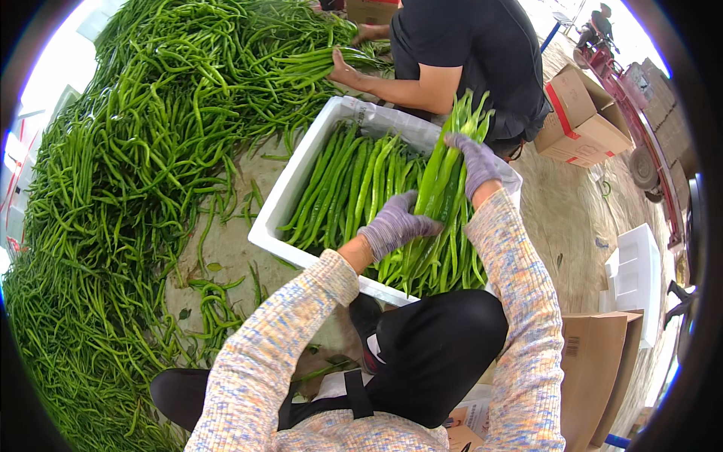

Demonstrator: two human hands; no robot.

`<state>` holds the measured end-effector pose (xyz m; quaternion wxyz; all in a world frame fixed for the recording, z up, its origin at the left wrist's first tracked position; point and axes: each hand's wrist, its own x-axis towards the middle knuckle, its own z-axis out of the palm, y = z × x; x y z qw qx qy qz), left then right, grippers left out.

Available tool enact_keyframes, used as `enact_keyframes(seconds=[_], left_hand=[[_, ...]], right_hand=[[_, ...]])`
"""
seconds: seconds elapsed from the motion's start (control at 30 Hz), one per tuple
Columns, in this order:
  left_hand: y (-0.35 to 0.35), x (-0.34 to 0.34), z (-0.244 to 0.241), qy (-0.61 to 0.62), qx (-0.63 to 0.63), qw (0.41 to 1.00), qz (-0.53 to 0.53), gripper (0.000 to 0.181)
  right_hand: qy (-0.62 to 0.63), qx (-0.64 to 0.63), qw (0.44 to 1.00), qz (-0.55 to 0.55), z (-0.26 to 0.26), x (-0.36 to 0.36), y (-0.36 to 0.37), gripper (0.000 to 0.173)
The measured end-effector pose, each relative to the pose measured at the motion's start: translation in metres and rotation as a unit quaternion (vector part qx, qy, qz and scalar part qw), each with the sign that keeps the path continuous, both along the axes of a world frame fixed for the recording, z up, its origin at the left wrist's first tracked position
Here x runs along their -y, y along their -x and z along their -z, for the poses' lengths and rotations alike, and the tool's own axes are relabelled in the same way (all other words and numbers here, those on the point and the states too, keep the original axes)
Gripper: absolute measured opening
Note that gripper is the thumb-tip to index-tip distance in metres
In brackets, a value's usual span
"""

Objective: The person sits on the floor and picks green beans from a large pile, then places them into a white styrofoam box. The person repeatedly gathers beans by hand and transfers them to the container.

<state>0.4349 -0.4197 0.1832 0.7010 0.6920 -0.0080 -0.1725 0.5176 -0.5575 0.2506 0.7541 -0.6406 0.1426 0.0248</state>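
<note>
Both my hands wear purple-grey knit gloves and hold one bunch of long green chili peppers (440,181) over the right part of a white foam box (281,186). My left hand (398,223) grips the bunch low on its left side, thumb across it. Higher up, near the stem ends, my right hand (473,161) is closed around its right side. Rows of green peppers (344,186) lie side by side in the box, stretching towards me. A translucent plastic liner (395,121) shows along the box's far wall. More peppers lie beneath the held bunch.
A large heap of green peppers (141,141) covers the left side. A co-worker (469,51) in a dark shirt crouches beyond the box, a hand holding peppers. Cardboard boxes (584,118), a white foam piece (635,271) and a red cart (649,135) stand to the right.
</note>
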Motion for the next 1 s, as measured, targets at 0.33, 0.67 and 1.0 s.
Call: enact_keyframes(seconds=[0.33, 0.67, 1.0], left_hand=[[0.019, 0.024, 0.070, -0.114, -0.087, 0.988, -0.055, 0.077], [0.018, 0.050, 0.097, -0.227, -0.032, 0.961, -0.155, 0.070], [0.035, 0.046, 0.090, -0.333, -0.041, 0.929, -0.155, 0.059]], right_hand=[[-0.003, -0.132, 0.991, -0.018, 0.142, 0.020, -0.011, 0.036], [0.096, 0.108, 0.987, 0.063, 0.179, 0.000, -0.025, 0.080], [0.484, 0.183, 0.855, -0.044, 0.203, -0.018, 0.013, 0.079]])
